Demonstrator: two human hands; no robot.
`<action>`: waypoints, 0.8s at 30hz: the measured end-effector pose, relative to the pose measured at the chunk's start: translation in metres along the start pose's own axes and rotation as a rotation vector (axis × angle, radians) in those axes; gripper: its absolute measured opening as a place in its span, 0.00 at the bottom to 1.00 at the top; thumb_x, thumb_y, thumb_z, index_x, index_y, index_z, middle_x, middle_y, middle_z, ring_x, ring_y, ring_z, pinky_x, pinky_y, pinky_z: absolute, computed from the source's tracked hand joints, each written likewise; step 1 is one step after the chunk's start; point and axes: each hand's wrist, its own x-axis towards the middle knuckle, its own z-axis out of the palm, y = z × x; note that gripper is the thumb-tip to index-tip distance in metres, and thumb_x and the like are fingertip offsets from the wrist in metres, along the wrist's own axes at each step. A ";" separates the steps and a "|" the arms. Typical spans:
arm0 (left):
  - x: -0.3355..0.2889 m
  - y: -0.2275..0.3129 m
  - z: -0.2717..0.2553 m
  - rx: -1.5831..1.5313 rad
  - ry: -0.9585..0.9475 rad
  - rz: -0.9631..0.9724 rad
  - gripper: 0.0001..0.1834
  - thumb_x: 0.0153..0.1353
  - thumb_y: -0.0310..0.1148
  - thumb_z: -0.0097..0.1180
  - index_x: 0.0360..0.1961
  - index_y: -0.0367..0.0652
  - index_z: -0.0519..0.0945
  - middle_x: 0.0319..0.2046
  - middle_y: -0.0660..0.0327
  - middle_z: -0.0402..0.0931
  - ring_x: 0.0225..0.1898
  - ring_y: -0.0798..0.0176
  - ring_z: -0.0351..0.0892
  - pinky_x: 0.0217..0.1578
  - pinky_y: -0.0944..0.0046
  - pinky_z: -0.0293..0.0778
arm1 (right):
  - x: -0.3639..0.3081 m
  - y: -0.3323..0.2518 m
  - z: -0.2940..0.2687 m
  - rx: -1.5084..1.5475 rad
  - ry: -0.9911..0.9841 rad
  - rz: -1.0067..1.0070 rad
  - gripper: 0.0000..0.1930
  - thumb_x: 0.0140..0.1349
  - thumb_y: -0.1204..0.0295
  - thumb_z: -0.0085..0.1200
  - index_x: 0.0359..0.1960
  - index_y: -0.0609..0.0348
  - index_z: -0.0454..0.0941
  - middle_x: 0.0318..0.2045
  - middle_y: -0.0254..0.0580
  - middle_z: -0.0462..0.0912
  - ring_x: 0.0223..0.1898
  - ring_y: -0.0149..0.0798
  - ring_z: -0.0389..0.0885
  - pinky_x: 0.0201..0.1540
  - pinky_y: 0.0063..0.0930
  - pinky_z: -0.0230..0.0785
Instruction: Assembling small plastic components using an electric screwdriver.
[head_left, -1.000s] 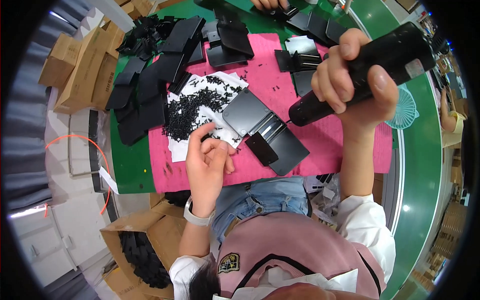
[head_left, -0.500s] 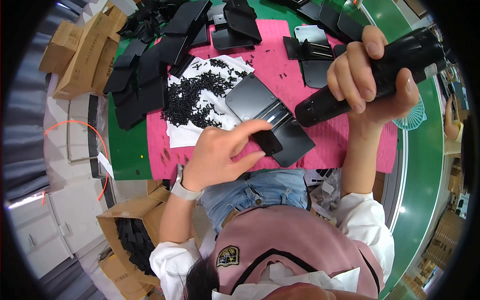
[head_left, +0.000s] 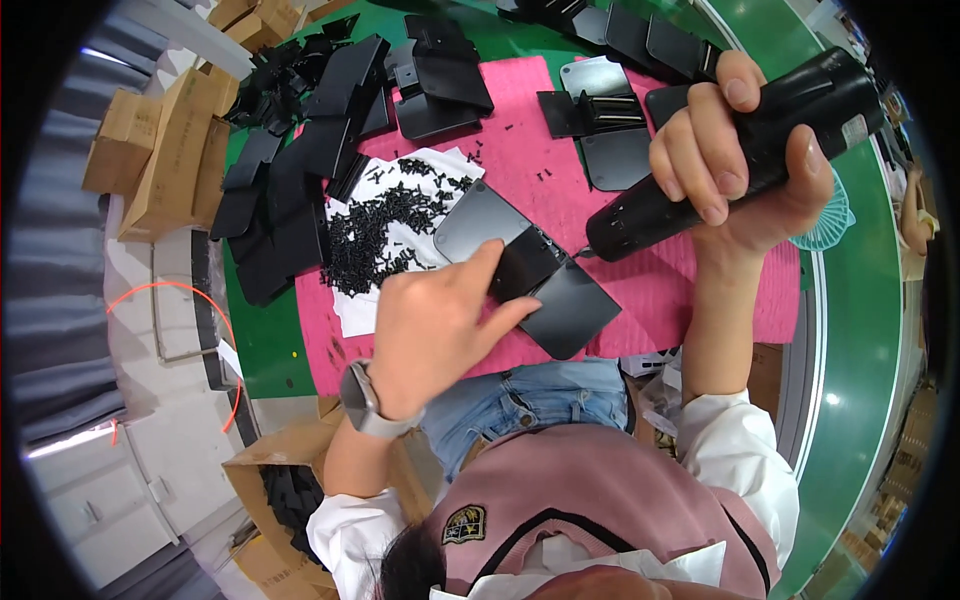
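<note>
My right hand (head_left: 720, 160) is wrapped round a thick black electric screwdriver (head_left: 630, 220), tilted down to the left. Its thin bit meets or nearly meets the middle joint of a black hinged bracket (head_left: 572, 308), which lies slantwise in front of me. Thumb and index finger of my left hand (head_left: 425, 315) press on the bracket's dark middle flap (head_left: 528, 262) from two sides, gripping it. Whether a screw sits at the bit is too small to tell. Left of the bracket, many small black screws (head_left: 365, 240) are strewn over a white cloth (head_left: 408, 243).
A pink foam mat (head_left: 520, 125) covers the green table (head_left: 265, 345). Stacked black brackets (head_left: 300, 185) stand at the far left, with another bracket (head_left: 615, 160) at the far right. A teal mesh basket (head_left: 828, 215) is beyond my right wrist. An open carton (head_left: 245, 470) of black parts stands lower left.
The bracket's middle flap now lies over the metal rods that showed before. My left index finger has shifted onto it, and the screwdriver bit has come to the joint.
</note>
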 end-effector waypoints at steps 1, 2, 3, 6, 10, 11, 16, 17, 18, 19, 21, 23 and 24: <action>0.001 0.004 0.004 0.081 -0.019 -0.006 0.27 0.48 0.46 0.64 0.41 0.35 0.77 0.13 0.59 0.71 0.13 0.58 0.72 0.15 0.65 0.67 | -0.001 -0.001 0.000 -0.036 0.040 -0.017 0.20 0.58 0.55 0.51 0.42 0.56 0.63 0.17 0.29 0.68 0.13 0.26 0.68 0.27 0.23 0.63; 0.001 0.007 0.008 0.097 -0.010 -0.001 0.26 0.46 0.46 0.67 0.40 0.37 0.76 0.10 0.61 0.68 0.11 0.60 0.71 0.13 0.65 0.63 | -0.001 -0.002 -0.001 -0.040 0.029 -0.019 0.20 0.58 0.55 0.50 0.42 0.57 0.63 0.17 0.30 0.68 0.13 0.26 0.67 0.28 0.24 0.63; 0.003 0.012 0.008 0.096 -0.010 0.004 0.26 0.46 0.46 0.67 0.40 0.37 0.76 0.10 0.61 0.68 0.11 0.60 0.71 0.13 0.65 0.63 | -0.001 -0.003 -0.002 -0.044 0.031 -0.022 0.20 0.58 0.55 0.50 0.42 0.57 0.63 0.17 0.30 0.68 0.13 0.26 0.67 0.28 0.24 0.63; 0.008 0.024 0.003 0.238 -0.124 -0.054 0.28 0.48 0.48 0.65 0.40 0.34 0.75 0.10 0.61 0.69 0.11 0.60 0.72 0.13 0.65 0.64 | -0.004 -0.007 -0.002 -0.113 0.055 -0.024 0.21 0.58 0.55 0.50 0.43 0.58 0.63 0.17 0.30 0.68 0.13 0.26 0.67 0.27 0.23 0.63; 0.002 0.025 0.006 0.217 -0.093 -0.106 0.28 0.48 0.48 0.65 0.41 0.34 0.75 0.10 0.61 0.69 0.10 0.60 0.71 0.12 0.65 0.63 | -0.004 -0.007 -0.001 -0.149 0.052 0.008 0.24 0.58 0.51 0.51 0.44 0.59 0.63 0.17 0.31 0.68 0.13 0.26 0.67 0.26 0.22 0.62; 0.001 0.024 0.006 0.219 -0.073 -0.104 0.28 0.48 0.48 0.65 0.41 0.34 0.75 0.10 0.61 0.68 0.10 0.60 0.70 0.12 0.65 0.63 | -0.004 -0.007 0.000 -0.148 0.060 0.028 0.26 0.58 0.49 0.52 0.44 0.59 0.63 0.17 0.31 0.68 0.13 0.27 0.67 0.26 0.22 0.62; 0.001 0.027 0.007 0.215 -0.070 -0.129 0.28 0.48 0.48 0.65 0.42 0.35 0.76 0.10 0.61 0.68 0.10 0.61 0.70 0.12 0.65 0.62 | -0.002 -0.004 -0.002 -0.089 0.056 0.044 0.40 0.50 0.35 0.52 0.48 0.61 0.64 0.18 0.33 0.70 0.13 0.27 0.67 0.23 0.21 0.61; 0.000 0.028 0.007 0.186 -0.042 -0.161 0.28 0.48 0.47 0.65 0.42 0.36 0.76 0.09 0.61 0.68 0.10 0.61 0.70 0.12 0.64 0.62 | 0.000 -0.004 0.000 -0.078 0.053 0.049 0.44 0.46 0.31 0.50 0.49 0.62 0.64 0.18 0.33 0.70 0.13 0.28 0.67 0.22 0.21 0.60; -0.001 0.029 0.007 0.155 -0.014 -0.191 0.27 0.48 0.47 0.66 0.42 0.37 0.76 0.09 0.61 0.68 0.10 0.61 0.69 0.13 0.64 0.62 | 0.002 -0.004 0.001 -0.081 0.053 0.050 0.44 0.46 0.31 0.50 0.49 0.62 0.64 0.18 0.33 0.70 0.13 0.28 0.67 0.22 0.21 0.60; -0.002 0.027 0.009 0.151 -0.013 -0.190 0.27 0.48 0.47 0.66 0.42 0.37 0.76 0.09 0.61 0.68 0.10 0.61 0.69 0.13 0.64 0.62 | 0.004 -0.005 0.003 -0.082 0.007 0.036 0.47 0.44 0.28 0.48 0.49 0.62 0.64 0.17 0.34 0.70 0.12 0.28 0.67 0.21 0.21 0.59; -0.006 0.023 0.017 0.103 0.119 -0.155 0.24 0.49 0.45 0.66 0.42 0.39 0.77 0.09 0.61 0.67 0.09 0.61 0.68 0.13 0.64 0.61 | 0.007 -0.003 0.006 -0.084 -0.040 0.026 0.49 0.42 0.25 0.46 0.50 0.62 0.64 0.17 0.34 0.70 0.12 0.28 0.67 0.20 0.20 0.58; -0.008 0.023 0.018 0.097 0.122 -0.139 0.25 0.49 0.43 0.65 0.42 0.36 0.76 0.10 0.62 0.68 0.10 0.62 0.69 0.12 0.65 0.62 | 0.009 0.000 0.010 -0.120 -0.099 -0.032 0.50 0.43 0.25 0.44 0.51 0.62 0.64 0.16 0.34 0.69 0.12 0.28 0.66 0.18 0.20 0.56; -0.008 0.022 0.018 0.091 0.125 -0.121 0.26 0.50 0.42 0.64 0.43 0.34 0.75 0.11 0.63 0.68 0.10 0.62 0.69 0.11 0.65 0.63 | 0.010 0.002 0.013 -0.125 -0.102 -0.025 0.50 0.43 0.25 0.44 0.51 0.62 0.64 0.16 0.34 0.69 0.12 0.28 0.66 0.18 0.20 0.56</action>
